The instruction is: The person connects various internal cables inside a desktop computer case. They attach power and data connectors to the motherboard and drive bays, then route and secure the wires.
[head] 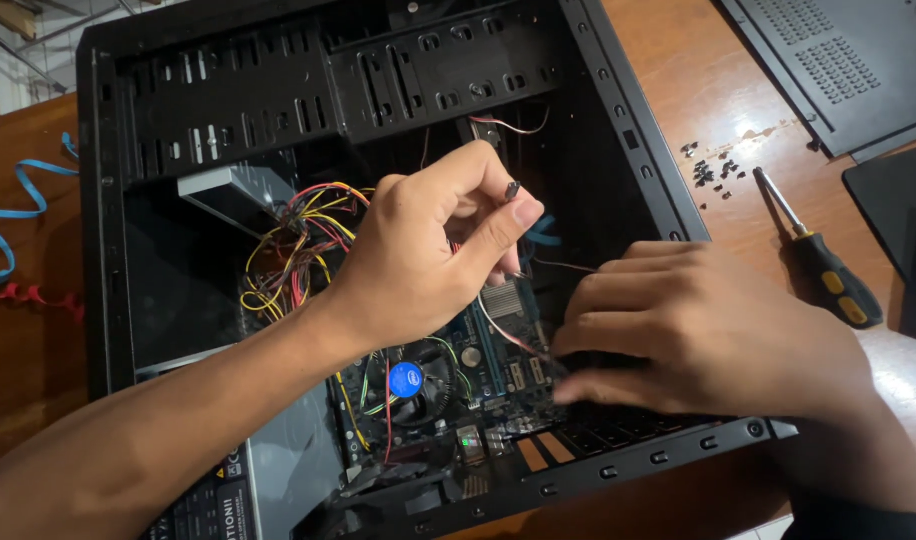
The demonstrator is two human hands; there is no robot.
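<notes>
1. Nearest the camera, the right hand (pixel 698 335) lies palm down over the motherboard (pixel 498 360) at the lower edge of the black computer case (pixel 638 150), fingers curled loosely onto the board; whether they pinch anything I cannot tell.
2. Just left sits the CPU cooler fan (pixel 406 380) with its blue centre sticker.
3. Above it, the left hand (pixel 428 255) is raised inside the case, thumb and forefinger pinching a small dark connector (pixel 512 189) on a thin red-and-white wire (pixel 503 330).
4. Further left, a bundle of coloured power cables (pixel 298 250) hangs.
5. Farther right, on the wooden table (pixel 698 90), lie a yellow-and-black screwdriver (pixel 823 265) and scattered black screws (pixel 713 170).
</notes>
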